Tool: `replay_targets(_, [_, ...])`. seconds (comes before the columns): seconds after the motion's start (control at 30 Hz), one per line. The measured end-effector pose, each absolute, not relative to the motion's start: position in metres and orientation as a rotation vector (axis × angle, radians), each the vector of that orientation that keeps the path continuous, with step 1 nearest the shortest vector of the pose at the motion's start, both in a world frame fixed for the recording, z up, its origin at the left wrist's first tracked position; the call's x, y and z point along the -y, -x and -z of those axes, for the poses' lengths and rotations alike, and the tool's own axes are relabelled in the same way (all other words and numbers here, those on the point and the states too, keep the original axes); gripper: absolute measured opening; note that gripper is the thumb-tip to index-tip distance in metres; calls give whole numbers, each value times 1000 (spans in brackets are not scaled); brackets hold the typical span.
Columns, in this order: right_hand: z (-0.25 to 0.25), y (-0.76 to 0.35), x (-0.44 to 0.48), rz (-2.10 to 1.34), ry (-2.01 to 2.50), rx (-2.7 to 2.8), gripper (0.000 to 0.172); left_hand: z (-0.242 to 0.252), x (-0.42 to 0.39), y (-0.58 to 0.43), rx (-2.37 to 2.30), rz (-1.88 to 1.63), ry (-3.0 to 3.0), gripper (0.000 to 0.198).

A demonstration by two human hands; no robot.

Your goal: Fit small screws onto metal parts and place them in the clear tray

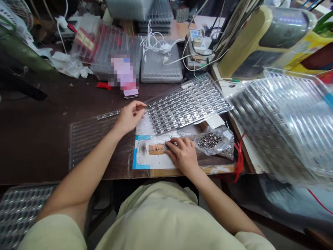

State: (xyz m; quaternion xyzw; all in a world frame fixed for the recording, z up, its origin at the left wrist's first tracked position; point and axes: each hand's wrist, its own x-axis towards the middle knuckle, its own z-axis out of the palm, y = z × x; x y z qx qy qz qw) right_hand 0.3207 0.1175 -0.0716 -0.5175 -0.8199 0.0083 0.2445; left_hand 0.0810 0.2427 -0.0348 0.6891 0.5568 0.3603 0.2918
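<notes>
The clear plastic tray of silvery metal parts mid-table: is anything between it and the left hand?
Nothing visible: the bare left hand is at the left end of the clear plastic tray; whether they touch is unclear.

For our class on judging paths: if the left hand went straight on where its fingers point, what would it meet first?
Likely the loaded tray, at its left end; the left hand looks close, though depth is unclear; it may be touching.

Piece (174, 142) by right hand (183, 155) indistinct, phone (125, 74) pixelated
</notes>
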Motion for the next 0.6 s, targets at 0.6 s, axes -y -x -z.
replay_targets(0.6, [85,-316,-120,-168,1269,2137,23,70,-114,-115,-1471,-953,-1961,14])
